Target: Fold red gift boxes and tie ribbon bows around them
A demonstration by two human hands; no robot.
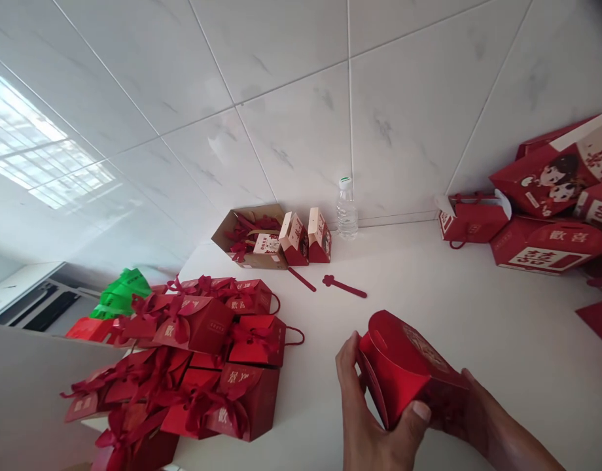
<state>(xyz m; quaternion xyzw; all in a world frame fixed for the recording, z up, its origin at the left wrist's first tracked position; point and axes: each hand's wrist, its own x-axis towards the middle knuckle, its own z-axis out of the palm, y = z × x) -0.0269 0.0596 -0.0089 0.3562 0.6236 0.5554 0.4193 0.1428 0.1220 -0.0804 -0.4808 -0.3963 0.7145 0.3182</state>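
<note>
A red paper gift box (399, 369) with a printed emblem on its side is held above the white table. My left hand (374, 418) grips its near end, the thumb on the lower edge and the fingers behind the curved flaps. At the far right side my right hand (482, 412) supports the box; its fingers are mostly hidden behind it. Beyond the box lie a dark red strap with a flower-shaped end (347, 286) and a second red strip (301, 279).
Several ribbon-tied red boxes (254, 399) are piled on the left. A cardboard carton (262, 260) with ribbons, two small upright boxes (319, 235) and a water bottle (347, 212) stand along the tiled wall. More red boxes (546, 245) are stacked at the right.
</note>
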